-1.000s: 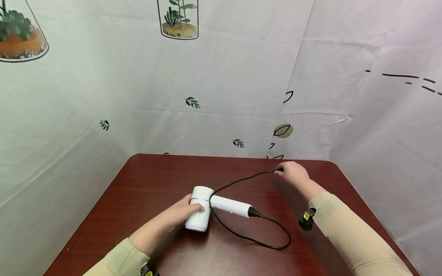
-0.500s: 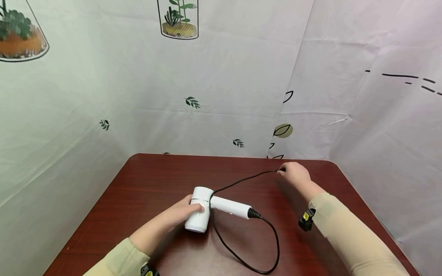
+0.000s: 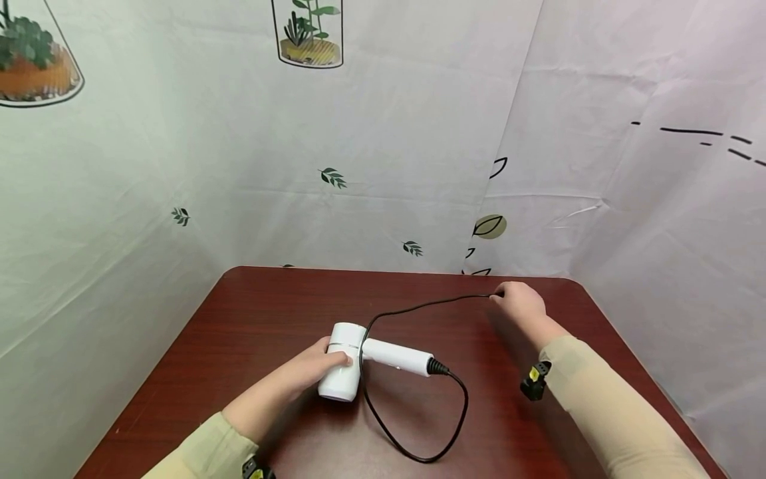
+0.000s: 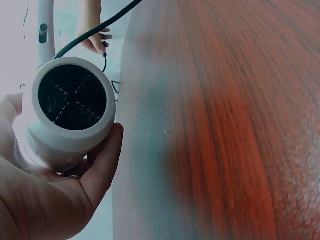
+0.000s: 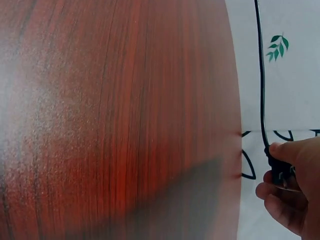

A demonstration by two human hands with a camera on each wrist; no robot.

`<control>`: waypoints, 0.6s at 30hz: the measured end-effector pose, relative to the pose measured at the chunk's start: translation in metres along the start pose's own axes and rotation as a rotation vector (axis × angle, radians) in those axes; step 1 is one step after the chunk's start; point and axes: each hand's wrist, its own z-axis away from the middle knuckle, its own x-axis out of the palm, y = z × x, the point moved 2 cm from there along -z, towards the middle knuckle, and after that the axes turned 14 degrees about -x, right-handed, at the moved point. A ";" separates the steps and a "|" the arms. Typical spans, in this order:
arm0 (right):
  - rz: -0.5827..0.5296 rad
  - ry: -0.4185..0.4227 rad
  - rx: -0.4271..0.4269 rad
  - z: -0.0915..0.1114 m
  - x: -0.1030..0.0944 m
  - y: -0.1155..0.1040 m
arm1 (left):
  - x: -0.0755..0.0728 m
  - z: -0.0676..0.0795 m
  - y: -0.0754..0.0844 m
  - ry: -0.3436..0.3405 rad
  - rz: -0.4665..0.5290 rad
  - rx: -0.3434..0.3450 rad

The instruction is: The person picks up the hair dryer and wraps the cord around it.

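Note:
A white hair dryer [image 3: 395, 357] is held over the table, its handle pointing right. My left hand [image 3: 314, 366] grips its barrel, thumb on top. The left wrist view shows the barrel's round dark end [image 4: 72, 97] with fingers curled round the body. From the handle's end a black cord [image 3: 425, 460] droops in a loop, then passes across the neck between barrel and handle. It runs on to my right hand [image 3: 519, 303] at the far right, which pinches the black plug [image 5: 281, 172] at the cord's end. The fingers partly cover the plug.
The dark red wooden table [image 3: 269, 299] has rounded far corners. Behind it and at both sides hangs a pale cloth [image 3: 407, 133] printed with leaves and plant jars. A small black device [image 3: 534, 381] is strapped at the right sleeve.
My right hand has moved slightly right with the plug, drawing the cord along. The drooping loop has narrowed, its right side shifting left. The left hand and hair dryer have hardly moved.

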 end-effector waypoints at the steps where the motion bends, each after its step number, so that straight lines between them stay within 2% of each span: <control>1: 0.000 0.001 0.007 0.000 0.000 0.000 | 0.000 0.000 0.000 0.001 0.002 -0.004; 18: -0.001 0.004 0.091 0.014 -0.007 0.022 | -0.003 0.004 -0.002 0.014 0.027 0.001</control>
